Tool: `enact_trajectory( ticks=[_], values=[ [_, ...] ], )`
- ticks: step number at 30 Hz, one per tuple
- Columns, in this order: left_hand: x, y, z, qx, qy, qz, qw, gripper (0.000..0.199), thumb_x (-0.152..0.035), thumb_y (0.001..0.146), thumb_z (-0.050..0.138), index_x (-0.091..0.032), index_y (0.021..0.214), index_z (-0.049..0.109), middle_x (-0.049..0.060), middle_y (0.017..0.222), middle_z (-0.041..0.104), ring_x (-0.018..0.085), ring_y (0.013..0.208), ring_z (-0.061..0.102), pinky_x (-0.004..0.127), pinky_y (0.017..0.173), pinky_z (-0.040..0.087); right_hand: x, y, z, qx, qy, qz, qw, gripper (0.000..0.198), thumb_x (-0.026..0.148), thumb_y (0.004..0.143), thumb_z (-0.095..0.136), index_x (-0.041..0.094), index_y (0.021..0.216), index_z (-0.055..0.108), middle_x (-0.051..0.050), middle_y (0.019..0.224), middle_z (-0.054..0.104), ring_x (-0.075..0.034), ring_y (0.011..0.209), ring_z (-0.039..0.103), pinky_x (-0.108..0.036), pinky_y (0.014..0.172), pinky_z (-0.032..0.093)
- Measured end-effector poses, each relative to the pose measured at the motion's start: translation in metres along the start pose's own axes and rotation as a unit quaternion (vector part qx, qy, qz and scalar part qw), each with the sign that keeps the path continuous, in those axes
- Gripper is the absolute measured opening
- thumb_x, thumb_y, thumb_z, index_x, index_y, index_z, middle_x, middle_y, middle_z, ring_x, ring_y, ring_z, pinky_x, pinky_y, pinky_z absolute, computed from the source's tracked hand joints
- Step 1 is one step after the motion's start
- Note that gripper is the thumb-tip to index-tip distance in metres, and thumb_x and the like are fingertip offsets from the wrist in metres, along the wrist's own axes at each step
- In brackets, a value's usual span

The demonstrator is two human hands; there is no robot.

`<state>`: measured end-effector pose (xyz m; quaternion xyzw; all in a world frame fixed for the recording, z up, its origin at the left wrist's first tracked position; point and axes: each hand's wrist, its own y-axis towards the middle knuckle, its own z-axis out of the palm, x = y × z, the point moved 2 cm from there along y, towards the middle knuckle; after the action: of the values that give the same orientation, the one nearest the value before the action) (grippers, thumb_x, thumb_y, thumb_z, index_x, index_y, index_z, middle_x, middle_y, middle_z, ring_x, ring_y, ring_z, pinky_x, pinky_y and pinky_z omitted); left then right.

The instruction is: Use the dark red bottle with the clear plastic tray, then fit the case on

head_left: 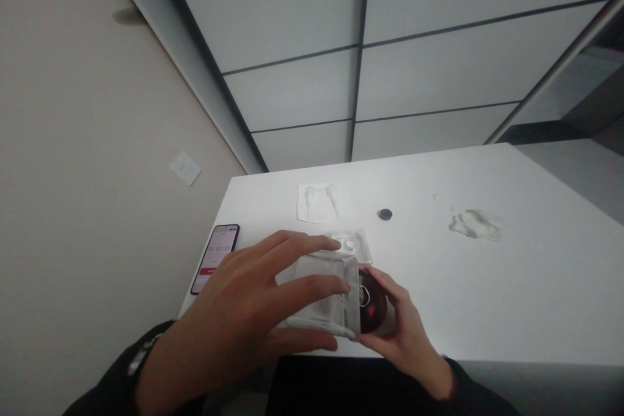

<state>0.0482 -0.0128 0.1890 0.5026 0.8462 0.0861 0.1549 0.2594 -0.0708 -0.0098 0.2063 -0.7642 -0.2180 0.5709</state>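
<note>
My left hand (pixel 263 292) is closed around a clear plastic box (pixel 319 312), with two fingers stretched over its top and the thumb along its near side. At the box's right end is a dark red, glossy round object (pixel 373 302) with a pale ring mark on it. My right hand (pixel 402 331) curls around that object from the right, fingers on its far side and thumb on its near side. Its left part meets the box end; I cannot tell how far it sits inside. Just behind the box lies a clear plastic piece (pixel 361 248) with a round raised shape.
On the white table (pixel 511 292), a phone (pixel 217 257) showing a timer lies at the left edge. Farther back are a whitish sheet (pixel 319 203) with faint curved shapes and a small dark disc (pixel 385 214). A crumpled translucent piece (pixel 475 225) lies right. White panels (pixel 302 97) stand behind.
</note>
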Motion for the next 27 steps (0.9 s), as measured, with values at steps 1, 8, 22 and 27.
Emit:
enact_trajectory(
  ticks=[1,8,22,27],
  values=[
    [-0.0002,0.0001,0.0001,-0.001,0.0,0.0,1.0,0.027,-0.046,0.106,0.063,-0.028,0.123,0.072,0.008,0.132,0.073,0.027,0.115,0.072,0.039,0.089,0.065,-0.0001,-0.0003,-0.0001,0.002,-0.003,0.0,1.0,0.087,0.039,0.092,0.084,0.031,0.164,0.036,-0.016,0.148,0.066,-0.034,0.13,0.071,-0.05,0.104,0.064],
    [0.0004,-0.0016,0.0019,0.001,0.001,-0.001,1.0,0.028,-0.046,0.106,0.064,-0.028,0.126,0.072,0.009,0.134,0.072,0.027,0.118,0.071,0.04,0.091,0.065,0.0009,0.0005,-0.0005,0.001,-0.009,0.004,1.0,0.089,0.038,0.089,0.086,0.033,0.164,0.037,-0.014,0.149,0.066,-0.033,0.129,0.072,-0.049,0.105,0.064],
    [0.0007,-0.0006,0.0012,0.011,0.004,0.002,1.0,0.031,-0.049,0.102,0.069,-0.031,0.127,0.075,0.007,0.136,0.072,0.027,0.117,0.072,0.039,0.095,0.065,0.0017,0.0008,-0.001,0.005,-0.006,0.001,1.0,0.094,0.03,0.087,0.088,0.03,0.165,0.035,-0.016,0.15,0.065,-0.035,0.131,0.071,-0.05,0.105,0.064],
    [0.0001,0.0015,-0.0012,-0.001,-0.005,0.003,1.0,0.028,-0.049,0.105,0.065,-0.029,0.123,0.075,0.008,0.133,0.074,0.028,0.116,0.073,0.04,0.092,0.066,0.0028,0.0007,-0.0012,0.005,0.0,0.001,1.0,0.091,0.033,0.09,0.086,0.033,0.165,0.034,-0.015,0.151,0.065,-0.035,0.132,0.07,-0.052,0.106,0.064]
  ],
)
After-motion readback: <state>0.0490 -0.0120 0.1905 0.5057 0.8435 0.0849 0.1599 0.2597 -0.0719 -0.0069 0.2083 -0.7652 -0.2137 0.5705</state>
